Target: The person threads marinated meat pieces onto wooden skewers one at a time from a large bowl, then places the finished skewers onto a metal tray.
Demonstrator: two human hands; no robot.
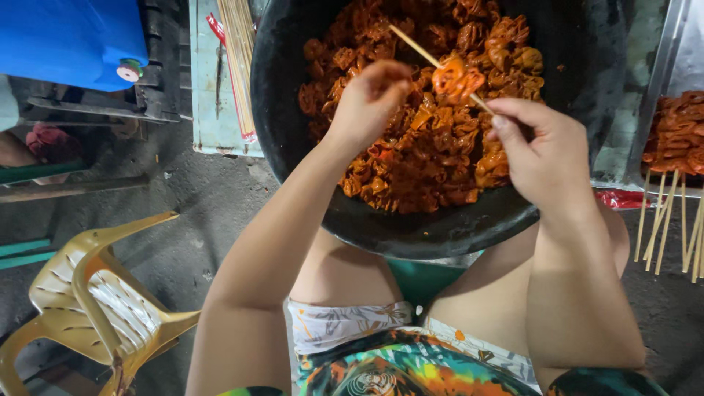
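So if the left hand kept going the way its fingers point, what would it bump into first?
Most likely the orange piece of meat threaded on the skewer that the right hand holds. The left hand points up and right toward it, just above the basin of marinated meat. Depth is hard to judge.

Clear skewer packet [236, 70], red-trimmed, on pale table [209, 110] left of basin.

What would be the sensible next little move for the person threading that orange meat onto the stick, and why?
Probably slide the meat piece further down the bamboo skewer toward the right hand. It sits mid-stick, the left hand is right beside it, and bare stick above leaves room for more from the black basin.
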